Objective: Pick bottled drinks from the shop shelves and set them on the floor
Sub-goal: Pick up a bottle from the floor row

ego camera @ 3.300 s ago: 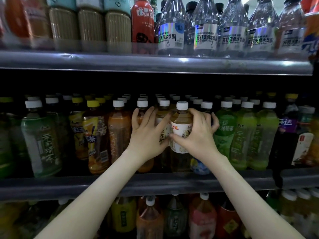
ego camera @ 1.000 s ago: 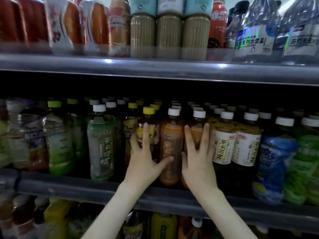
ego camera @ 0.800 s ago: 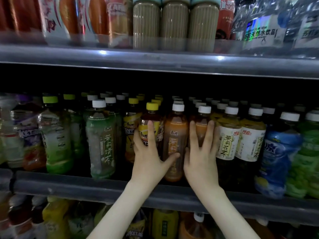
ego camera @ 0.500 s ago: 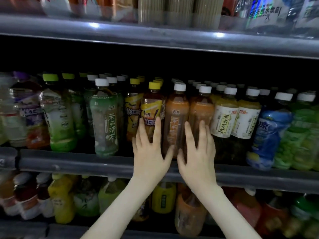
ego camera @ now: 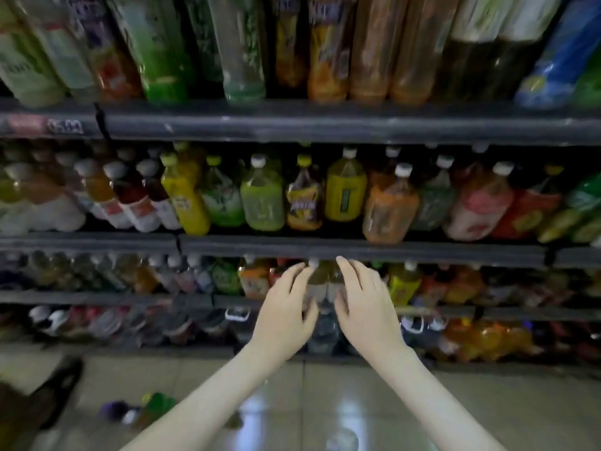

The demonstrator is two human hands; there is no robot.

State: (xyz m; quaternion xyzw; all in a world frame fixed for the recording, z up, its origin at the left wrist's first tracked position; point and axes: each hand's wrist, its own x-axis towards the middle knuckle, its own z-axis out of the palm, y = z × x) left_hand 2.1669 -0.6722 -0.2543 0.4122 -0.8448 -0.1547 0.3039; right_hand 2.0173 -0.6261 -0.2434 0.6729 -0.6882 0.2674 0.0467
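- Head view: my left hand (ego camera: 286,317) and right hand (ego camera: 367,314) are loose-fingered, grasping nothing, either side of a white-capped amber bottle (ego camera: 320,281) on a lower shelf (ego camera: 97,297) — contact too blurred to tell.
- Blurred bottles (ego camera: 143,410) lie on the floor (ego camera: 318,402), lower left.

A shop: tiered shelves (ego camera: 325,125) packed with bottled drinks (ego camera: 261,203) above a tiled floor (ego camera: 325,402).
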